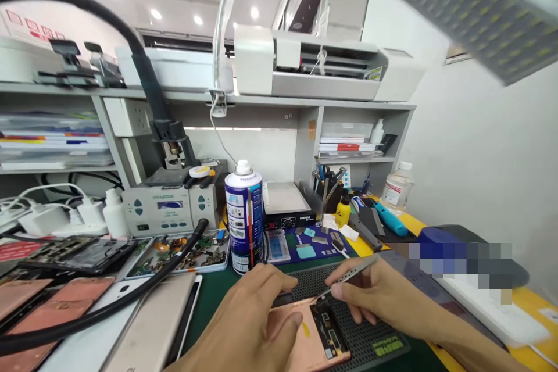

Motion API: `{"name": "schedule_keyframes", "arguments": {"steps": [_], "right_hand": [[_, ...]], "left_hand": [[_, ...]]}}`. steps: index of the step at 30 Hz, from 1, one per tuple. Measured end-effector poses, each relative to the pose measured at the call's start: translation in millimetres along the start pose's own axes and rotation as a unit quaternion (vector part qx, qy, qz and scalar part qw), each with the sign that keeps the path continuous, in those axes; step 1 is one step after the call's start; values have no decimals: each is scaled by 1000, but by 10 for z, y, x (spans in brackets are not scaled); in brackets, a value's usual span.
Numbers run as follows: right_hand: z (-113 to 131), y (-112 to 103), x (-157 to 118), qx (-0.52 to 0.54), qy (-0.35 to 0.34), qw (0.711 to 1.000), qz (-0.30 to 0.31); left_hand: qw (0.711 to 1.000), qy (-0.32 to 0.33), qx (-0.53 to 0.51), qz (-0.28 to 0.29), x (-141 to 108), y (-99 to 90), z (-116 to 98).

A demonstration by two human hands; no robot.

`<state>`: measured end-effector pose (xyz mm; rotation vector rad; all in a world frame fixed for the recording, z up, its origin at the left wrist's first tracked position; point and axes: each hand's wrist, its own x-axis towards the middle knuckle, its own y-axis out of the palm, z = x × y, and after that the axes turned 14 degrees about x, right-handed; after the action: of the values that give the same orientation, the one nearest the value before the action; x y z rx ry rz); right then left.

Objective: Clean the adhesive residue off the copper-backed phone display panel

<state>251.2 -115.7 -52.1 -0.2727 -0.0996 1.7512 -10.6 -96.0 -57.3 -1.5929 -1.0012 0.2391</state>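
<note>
An opened copper-coloured phone [305,340] lies on a black textured mat [370,328], its dark inner section with small metal parts exposed. My left hand [257,317] holds the phone from the left, thumb across its coppery surface and fingers at the far edge. Pinched in my right hand [370,290] is a pair of slim metal tweezers [351,272] with holes along the shank. The tweezers' tip points at the upper end of the exposed section; whether it touches anything there is too small to tell.
A blue spray can [244,221] stands just beyond my left hand. Left are a parts tray [204,258], several phone housings [152,319] and a thick black hose [174,267] arching over them. A hot-air station [161,209] stands behind. Right lies a white power strip [492,308].
</note>
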Motion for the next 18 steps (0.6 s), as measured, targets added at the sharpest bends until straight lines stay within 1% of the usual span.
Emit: {"name": "schedule_keyframes", "arguments": {"steps": [2, 3, 6, 9, 13, 16, 18], "right_hand": [[1, -7, -1, 11, -19, 1000, 7], [1, -12, -2, 18, -31, 999, 14], [0, -27, -12, 38, -64, 996, 41], [-4, -40, -23, 42, -81, 994, 62], [-18, -53, -12, 50, -102, 990, 86], [-32, -59, 6, 61, -113, 987, 92], [-35, -61, 10, 67, -121, 986, 90]], "left_hand": [[1000, 6, -8, -5, 81, -33, -58], [1000, 6, -5, 2, 131, -58, -101], [999, -2, 0, 37, 299, -141, -255], [997, 6, -32, 75, 449, -178, -362], [986, 29, -93, 137, 565, -92, -366], [977, 27, -144, 153, 610, 30, -318], [972, 24, -176, 154, 637, 101, -285]]}}
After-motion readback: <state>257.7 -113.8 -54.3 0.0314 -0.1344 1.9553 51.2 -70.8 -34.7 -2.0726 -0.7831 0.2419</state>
